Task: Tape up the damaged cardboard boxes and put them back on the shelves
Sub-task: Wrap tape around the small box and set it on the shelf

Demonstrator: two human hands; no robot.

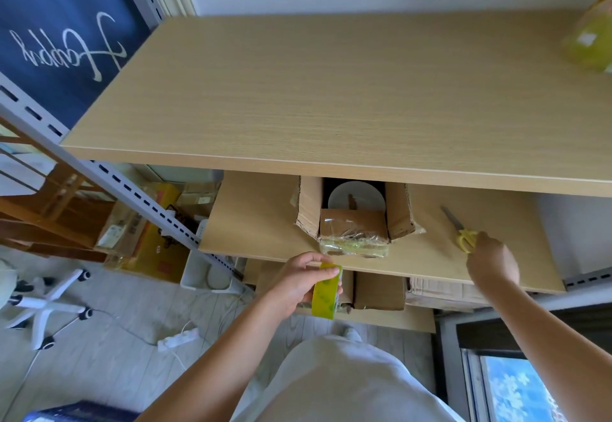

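One open brown cardboard box (pixel 356 219) is waiting untaped; the left hand (pixel 298 281) is gripping the yellow-green tape roll (pixel 326 291), the right hand (pixel 491 261) is grasping yellow-handled scissors (pixel 462 233).

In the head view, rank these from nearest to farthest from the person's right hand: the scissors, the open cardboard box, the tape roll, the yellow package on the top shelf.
From the right hand:
1. Scissors, at its fingertips on the middle shelf.
2. Open cardboard box, to its left on the same shelf.
3. Tape roll, farther left, held in the left hand.
4. Yellow package, up on the top shelf's right end.
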